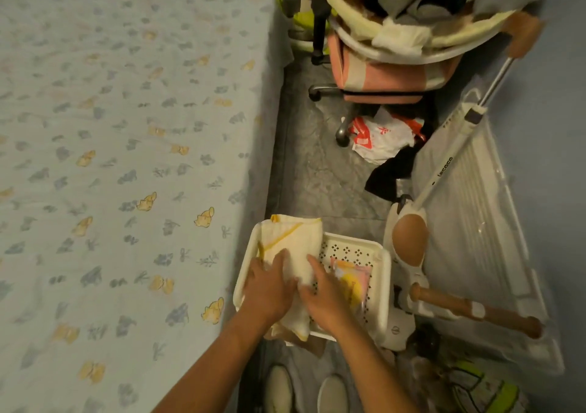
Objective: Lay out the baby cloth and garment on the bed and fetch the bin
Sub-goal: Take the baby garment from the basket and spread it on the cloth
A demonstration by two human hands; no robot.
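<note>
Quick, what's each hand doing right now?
Left hand: open, fingers flat on the folded baby cloth in the white bin.
Right hand: open, also resting on the cloth.

Both forearms are bare and extend forward and downward from the lower edge of the view, converging toward each other. Left hand (269,289): palm down, fingers extended and slightly spread, pointing away from the body, lying flat on a surface. Right hand (326,298): palm down, just beside the left, fingers extended and angled toward the left hand, fingertips close to the left hand's fingertips. Neither hand shows curled fingers. Wrists are roughly straight, in line with the forearms.
</note>
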